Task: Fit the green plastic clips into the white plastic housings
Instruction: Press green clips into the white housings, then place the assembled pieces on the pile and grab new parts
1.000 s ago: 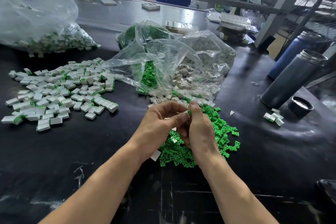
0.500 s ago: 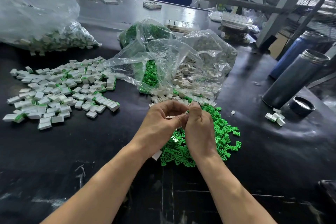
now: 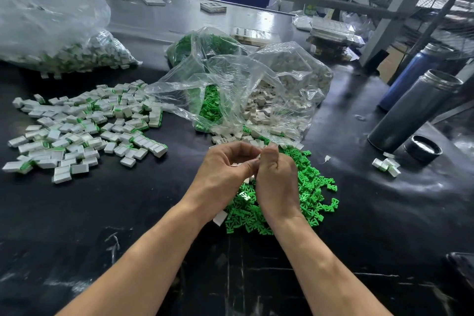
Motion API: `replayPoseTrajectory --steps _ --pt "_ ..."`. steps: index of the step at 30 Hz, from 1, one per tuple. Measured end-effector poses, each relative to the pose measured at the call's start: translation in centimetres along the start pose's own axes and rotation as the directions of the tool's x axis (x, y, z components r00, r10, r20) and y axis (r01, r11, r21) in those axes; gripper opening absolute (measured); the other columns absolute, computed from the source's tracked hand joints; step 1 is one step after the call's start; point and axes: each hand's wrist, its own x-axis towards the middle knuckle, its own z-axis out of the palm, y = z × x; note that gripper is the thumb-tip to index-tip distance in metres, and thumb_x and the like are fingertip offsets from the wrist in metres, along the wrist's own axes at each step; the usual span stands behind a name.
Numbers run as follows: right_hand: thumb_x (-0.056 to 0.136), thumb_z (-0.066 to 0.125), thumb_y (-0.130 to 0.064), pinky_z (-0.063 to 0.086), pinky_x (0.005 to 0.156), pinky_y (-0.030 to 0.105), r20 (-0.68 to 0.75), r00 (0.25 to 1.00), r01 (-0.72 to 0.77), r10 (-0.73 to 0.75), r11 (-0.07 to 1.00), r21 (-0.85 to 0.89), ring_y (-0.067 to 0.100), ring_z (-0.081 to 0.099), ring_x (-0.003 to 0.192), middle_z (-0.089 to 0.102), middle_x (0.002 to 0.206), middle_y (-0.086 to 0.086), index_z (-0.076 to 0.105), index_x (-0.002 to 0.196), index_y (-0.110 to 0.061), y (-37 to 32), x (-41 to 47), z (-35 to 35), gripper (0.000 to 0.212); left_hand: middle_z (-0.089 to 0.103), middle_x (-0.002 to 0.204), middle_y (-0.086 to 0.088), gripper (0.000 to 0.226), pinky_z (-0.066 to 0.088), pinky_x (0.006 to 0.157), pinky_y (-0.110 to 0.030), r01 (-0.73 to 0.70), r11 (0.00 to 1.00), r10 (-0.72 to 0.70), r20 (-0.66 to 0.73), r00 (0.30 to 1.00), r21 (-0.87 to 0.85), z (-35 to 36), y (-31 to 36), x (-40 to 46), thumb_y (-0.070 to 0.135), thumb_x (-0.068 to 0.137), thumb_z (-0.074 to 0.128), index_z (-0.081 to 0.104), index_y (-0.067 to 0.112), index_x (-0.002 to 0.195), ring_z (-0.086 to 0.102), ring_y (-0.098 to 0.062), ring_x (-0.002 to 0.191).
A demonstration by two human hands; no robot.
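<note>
Loose green clips [image 3: 310, 187] are heaped on the bench [image 3: 128, 213] just beneath the hands, with white housings [image 3: 261, 110] spilling from the bag [image 3: 243, 79] beyond. A clip pressed in askew could jam or be dropped into the heap. The left hand [image 3: 225, 174] and right hand [image 3: 275, 182] are curled together, fingertips meeting; the small piece pinched between them is largely hidden.

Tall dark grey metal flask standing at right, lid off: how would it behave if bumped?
The tall dark grey metal flask stands upright and narrow, so it would probably tip easily. Being cylindrical, it would likely roll afterwards. Its black lid lies beside it, so any contents might spill.
</note>
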Motion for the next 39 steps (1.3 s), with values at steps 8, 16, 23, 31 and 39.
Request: replayPoseTrajectory --steps 8,16,23,31,39 --pt "0.106 0.027 -0.062 0.042 0.06 0.008 0.069 0.996 -0.061 0.057 0.996 0.061 -0.007 0.063 0.068 0.069 0.07 -0.02 0.074 0.076 -0.036 0.0 -0.1 -0.4 0.062 0.077 0.091 -0.007 0.006 0.058 0.08 -0.034 -0.015 0.999 0.016 -0.025 1.0 0.037 -0.4 0.1 0.1 0.013 0.09 0.077 0.075 0.01 0.095 0.07 -0.015 0.082" --pt "0.102 0.063 -0.039 0.043 0.058 0.014 0.117 0.99 0.073 -0.082 0.995 0.074 0.0 0.059 0.062 0.066 0.069 -0.02 0.069 0.087 -0.029 0.0 0.1 -2.2 0.02 0.073 0.075 0.011 0.006 0.048 0.059 -0.011 -0.016 0.992 0.031 -0.118 0.992 0.124 -1.4 0.1 0.2 0.014 0.089 0.078 0.075 0.019 0.091 0.064 0.003 0.066" --pt "0.099 0.069 -0.034 0.048 0.064 0.018 0.114 0.992 0.054 -0.061 0.997 0.059 0.002 0.064 0.069 0.072 0.079 -0.014 0.071 0.093 -0.027 0.3 0.2 -2.3 0.01 0.072 0.075 0.01 0.016 0.049 0.058 -0.013 -0.025 0.985 0.051 -0.149 0.987 0.172 -1.4 0.0 0.2 0.013 0.085 0.081 0.07 0.018 0.096 0.064 0.002 0.065" --pt "0.1 0.068 -0.032 0.048 0.06 0.011 0.072 0.995 0.076 -0.072 0.996 -0.042 0.003 0.067 0.073 0.071 0.076 -0.012 0.07 0.089 -0.027 0.1 0.0 -2.1 0.012 0.071 0.084 0.015 0.015 0.053 0.062 -0.021 -0.107 0.9 0.177 -0.13 0.976 0.423 -1.2 -0.4 0.1 0.029 0.086 0.082 0.069 0.032 0.092 0.065 -0.004 0.072" --pt "0.1 0.066 -0.036 0.046 0.059 0.013 0.039 0.998 0.045 -0.04 0.991 -0.127 0.002 0.065 0.07 0.07 0.075 -0.011 0.071 0.09 -0.026 0.5 0.0 -2.0 0.015 0.061 0.092 0.019 0.014 0.051 0.071 -0.015 -0.115 0.765 0.245 -0.121 0.962 0.634 -1.5 0.0 -0.1 0.031 0.087 0.08 0.069 0.032 0.095 0.059 0.0 0.078"
